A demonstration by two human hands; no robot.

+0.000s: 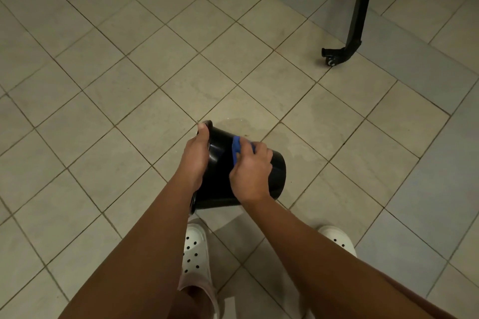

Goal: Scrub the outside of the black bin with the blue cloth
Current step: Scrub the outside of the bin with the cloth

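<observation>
The black bin (220,176) is tipped on its side above the tiled floor, its open rim facing left and its base to the right. My left hand (195,155) grips the rim, thumb over the top edge, holding the bin up. My right hand (250,173) holds the blue cloth (236,149) bunched under its fingers and presses it against the bin's upper outer wall. Most of the cloth is hidden beneath the fingers.
Beige floor tiles (129,72) spread all around, with a damp patch (241,122) just beyond the bin. A black furniture leg with a caster (334,55) stands at the upper right. My white clogs (195,248) are right below the bin.
</observation>
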